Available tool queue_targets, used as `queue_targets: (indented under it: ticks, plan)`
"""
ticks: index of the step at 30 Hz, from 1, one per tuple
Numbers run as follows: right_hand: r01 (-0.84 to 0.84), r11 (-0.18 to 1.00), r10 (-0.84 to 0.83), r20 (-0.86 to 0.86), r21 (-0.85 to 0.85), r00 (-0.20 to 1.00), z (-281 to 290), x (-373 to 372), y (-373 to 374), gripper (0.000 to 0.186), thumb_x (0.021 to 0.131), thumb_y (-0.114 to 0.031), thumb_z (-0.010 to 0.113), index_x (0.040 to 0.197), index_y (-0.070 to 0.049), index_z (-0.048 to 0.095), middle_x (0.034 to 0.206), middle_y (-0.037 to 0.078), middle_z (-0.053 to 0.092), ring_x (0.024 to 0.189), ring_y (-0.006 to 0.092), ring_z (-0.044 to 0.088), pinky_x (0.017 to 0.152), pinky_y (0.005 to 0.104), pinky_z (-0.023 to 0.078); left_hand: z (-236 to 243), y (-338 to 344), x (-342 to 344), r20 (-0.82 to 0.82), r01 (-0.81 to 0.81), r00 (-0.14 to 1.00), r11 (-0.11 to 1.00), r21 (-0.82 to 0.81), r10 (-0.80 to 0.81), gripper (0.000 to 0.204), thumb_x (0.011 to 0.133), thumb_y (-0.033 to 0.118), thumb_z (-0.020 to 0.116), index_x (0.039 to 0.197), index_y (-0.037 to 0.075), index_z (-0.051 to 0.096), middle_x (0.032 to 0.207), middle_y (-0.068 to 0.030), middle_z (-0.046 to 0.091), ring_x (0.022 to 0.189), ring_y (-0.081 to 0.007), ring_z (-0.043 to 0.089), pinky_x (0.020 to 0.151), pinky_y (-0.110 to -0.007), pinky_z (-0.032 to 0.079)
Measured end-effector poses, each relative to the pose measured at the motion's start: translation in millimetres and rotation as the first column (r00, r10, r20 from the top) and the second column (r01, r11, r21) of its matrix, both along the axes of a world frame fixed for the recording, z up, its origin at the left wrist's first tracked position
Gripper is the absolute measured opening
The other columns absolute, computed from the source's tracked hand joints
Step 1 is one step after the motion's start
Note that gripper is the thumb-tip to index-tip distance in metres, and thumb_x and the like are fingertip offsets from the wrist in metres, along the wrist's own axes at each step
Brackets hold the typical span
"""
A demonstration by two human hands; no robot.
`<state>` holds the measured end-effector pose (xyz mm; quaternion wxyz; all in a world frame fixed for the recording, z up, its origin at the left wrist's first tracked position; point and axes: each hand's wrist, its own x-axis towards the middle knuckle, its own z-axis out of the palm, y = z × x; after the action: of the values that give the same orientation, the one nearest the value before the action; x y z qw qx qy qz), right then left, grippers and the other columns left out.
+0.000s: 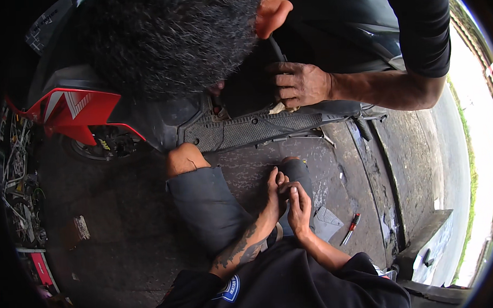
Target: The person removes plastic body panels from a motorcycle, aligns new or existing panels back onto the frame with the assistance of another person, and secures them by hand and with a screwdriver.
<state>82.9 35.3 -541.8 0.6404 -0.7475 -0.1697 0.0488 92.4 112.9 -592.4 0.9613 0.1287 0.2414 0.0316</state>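
My left hand (276, 186) and my right hand (299, 205) meet in front of my knee, fingers closed and nearly touching. Whatever is between them is small, dark and mostly hidden, so I cannot make out its kind. Beyond them stands a red and black scooter (82, 108) with a textured footboard (240, 131). Another person leans over it; that person's hand (306, 84) rests at the footboard with a pale crumpled scrap (277, 108) under the fingers. Their head hides much of the scooter's middle.
A red-handled screwdriver (353, 224) and a grey flat panel (327, 223) lie on the floor to my right. Cluttered metal parts (20, 183) line the left side. A low box-like block (431, 245) stands at the right, near the road edge.
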Motion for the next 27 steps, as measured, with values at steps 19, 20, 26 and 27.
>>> queue_targets:
  ticks: [19, 20, 26, 27]
  plan:
    - [-0.001, 1.0, 0.002, -0.087, 0.014, 0.996, -5.0, 1.7, -13.8, 0.031, 0.101, -0.021, 0.04, 0.089, 0.001, 0.057, 0.078, 0.005, 0.056, 0.072, 0.0115, 0.05, 0.067, 0.0253, 0.042, -8.0, -10.9, -1.4, 0.031, 0.049, 0.998, 0.995, 0.085, -0.052, 0.04, 0.096, 0.038, 0.041, 0.063, 0.016, 0.034, 0.058, 0.0037, 0.033, 0.054, -0.009, 0.033, 0.055, -0.024, 0.031]
    - [0.001, 1.0, 0.0, -0.099, 0.014, 0.995, -5.1, 0.1, -13.8, 0.031, 0.101, -0.021, 0.04, 0.089, 0.001, 0.057, 0.078, 0.005, 0.056, 0.072, 0.0115, 0.05, 0.067, 0.0253, 0.042, -11.3, -10.7, -3.1, 0.071, 0.064, 0.995, 0.99, 0.129, -0.074, 0.039, 0.097, 0.04, 0.039, 0.066, 0.017, 0.034, 0.061, 0.0043, 0.033, 0.056, -0.0084, 0.032, 0.056, -0.024, 0.029]
    - [0.001, 1.0, 0.001, -0.13, 0.016, 0.992, -7.3, -0.1, -14.8, 0.031, 0.101, -0.021, 0.039, 0.089, 0.001, 0.057, 0.079, 0.004, 0.056, 0.073, 0.0114, 0.05, 0.068, 0.0249, 0.042, -17.5, -11.0, -2.7, 0.052, 0.087, 0.994, 0.992, 0.088, -0.092, 0.039, 0.096, 0.04, 0.04, 0.065, 0.016, 0.033, 0.06, 0.0041, 0.032, 0.055, -0.0084, 0.03, 0.056, -0.025, 0.028]
    - [-0.002, 1.0, 0.004, -0.13, 0.018, 0.992, -8.5, 0.1, -15.1, 0.031, 0.101, -0.021, 0.039, 0.089, 0.001, 0.057, 0.079, 0.004, 0.056, 0.073, 0.0115, 0.05, 0.068, 0.0248, 0.042, -17.5, -11.1, -2.6, 0.052, 0.085, 0.995, 0.993, 0.087, -0.09, 0.039, 0.096, 0.04, 0.04, 0.065, 0.016, 0.033, 0.06, 0.0041, 0.032, 0.055, -0.0084, 0.03, 0.056, -0.025, 0.028]
